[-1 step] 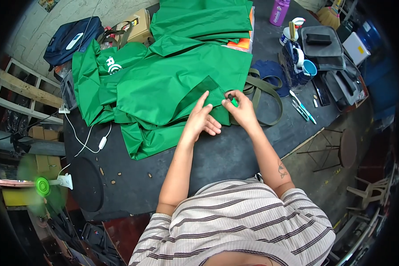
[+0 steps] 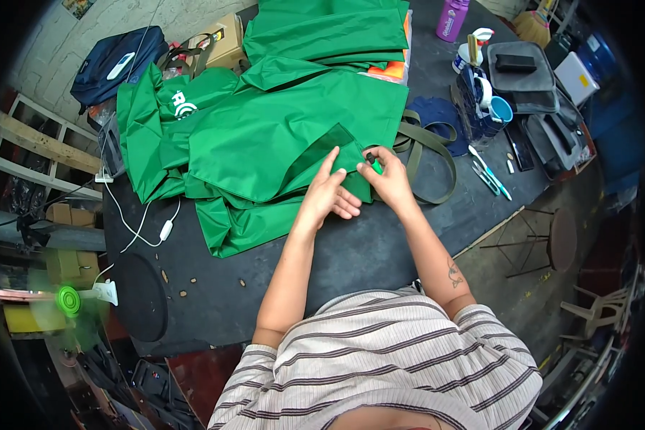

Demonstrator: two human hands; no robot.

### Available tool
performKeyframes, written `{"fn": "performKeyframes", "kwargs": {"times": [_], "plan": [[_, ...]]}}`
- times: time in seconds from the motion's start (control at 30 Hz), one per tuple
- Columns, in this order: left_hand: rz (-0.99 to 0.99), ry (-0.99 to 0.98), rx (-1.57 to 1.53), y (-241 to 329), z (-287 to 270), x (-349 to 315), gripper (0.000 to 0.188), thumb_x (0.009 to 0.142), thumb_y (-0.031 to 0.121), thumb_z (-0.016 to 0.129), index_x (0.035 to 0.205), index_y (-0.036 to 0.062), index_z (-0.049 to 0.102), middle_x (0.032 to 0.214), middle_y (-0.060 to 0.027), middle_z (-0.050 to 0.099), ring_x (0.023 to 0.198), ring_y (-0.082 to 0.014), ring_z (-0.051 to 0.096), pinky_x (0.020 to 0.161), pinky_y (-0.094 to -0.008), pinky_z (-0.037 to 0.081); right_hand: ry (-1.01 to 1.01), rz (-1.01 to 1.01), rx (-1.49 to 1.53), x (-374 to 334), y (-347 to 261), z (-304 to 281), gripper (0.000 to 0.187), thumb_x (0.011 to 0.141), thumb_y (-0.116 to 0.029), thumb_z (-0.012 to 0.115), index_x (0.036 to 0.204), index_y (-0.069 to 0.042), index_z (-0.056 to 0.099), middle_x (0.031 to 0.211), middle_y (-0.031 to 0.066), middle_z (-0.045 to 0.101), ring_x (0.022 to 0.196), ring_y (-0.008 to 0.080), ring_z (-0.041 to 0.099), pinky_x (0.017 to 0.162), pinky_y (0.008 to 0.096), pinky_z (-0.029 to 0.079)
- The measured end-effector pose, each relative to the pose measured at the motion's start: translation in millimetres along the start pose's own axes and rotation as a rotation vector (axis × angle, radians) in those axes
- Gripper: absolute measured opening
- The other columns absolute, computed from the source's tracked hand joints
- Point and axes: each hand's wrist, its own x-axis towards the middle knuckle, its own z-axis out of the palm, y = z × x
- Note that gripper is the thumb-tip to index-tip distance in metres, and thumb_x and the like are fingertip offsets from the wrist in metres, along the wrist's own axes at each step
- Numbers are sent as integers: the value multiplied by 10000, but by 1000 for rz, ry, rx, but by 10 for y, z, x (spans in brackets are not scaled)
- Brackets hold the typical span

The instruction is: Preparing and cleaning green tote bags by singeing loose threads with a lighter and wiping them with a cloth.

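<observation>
A large piece of green fabric (image 2: 244,150), with a white print on its left part, lies folded over the dark table. Over its near right corner, my left hand (image 2: 328,195) is open, thumb and fingers spread, close to a darker green panel (image 2: 315,154) of the fabric. My right hand (image 2: 390,179) is closed by that corner. Between its thumb and fingers is a small object (image 2: 372,159), black at the top and green below; its kind cannot be made out. An olive strap (image 2: 448,172) loops on the table just right of this hand.
More folded green fabric (image 2: 322,32) is piled at the back. At the right are a purple bottle (image 2: 451,19), a spray bottle (image 2: 471,50), a grey case (image 2: 524,75), a blue cup (image 2: 500,109) and thread snips (image 2: 485,179). A fan (image 2: 69,301) spins at the left, near a white cable (image 2: 166,231).
Both hands have shifted only very slightly, and the small object stays in my right hand. The fabric looks the same.
</observation>
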Motion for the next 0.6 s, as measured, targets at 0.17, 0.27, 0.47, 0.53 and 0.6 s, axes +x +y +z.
{"fn": "performKeyframes", "kwargs": {"times": [0.17, 0.27, 0.47, 0.53, 0.6], "plan": [[217, 130, -330, -281, 136, 130, 433, 965, 300, 471, 1355, 200, 310, 890, -99, 598, 677, -166, 633, 596, -300, 558, -31, -66, 373, -160, -70, 177, 293, 747, 31, 634, 1032, 19, 572, 882, 54, 605, 835, 122, 562, 771, 262, 456], [345, 373, -451, -400, 298, 184, 338, 951, 266, 540, 1267, 175, 463, 865, 9, 544, 593, -60, 492, 543, -217, 472, -94, -224, 233, -258, -69, 214, 246, 737, -1, 653, 977, 7, 598, 824, 67, 604, 755, 123, 558, 722, 268, 466], [385, 408, -424, -469, 246, 225, 304, 961, 160, 505, 1257, 89, 520, 748, 16, 526, 516, -40, 400, 429, -215, 428, 71, -244, 26, -210, -5, 106, 244, 866, -238, 564, 939, -5, 568, 868, 137, 559, 823, 286, 570, 717, 369, 445], [378, 421, -367, -474, 231, 241, 303, 956, 152, 511, 1252, 87, 526, 725, 19, 512, 515, -40, 397, 420, -211, 422, 157, -252, -33, -163, 83, 154, 232, 845, -242, 595, 876, -17, 549, 841, 145, 566, 778, 323, 575, 672, 392, 450], [370, 435, -313, -491, 218, 268, 303, 951, 145, 517, 1247, 86, 532, 702, 22, 497, 514, -40, 394, 410, -206, 416, 172, -236, -146, -162, 94, 166, 232, 827, -238, 612, 865, -19, 545, 831, 140, 569, 757, 326, 578, 652, 400, 452]]}}
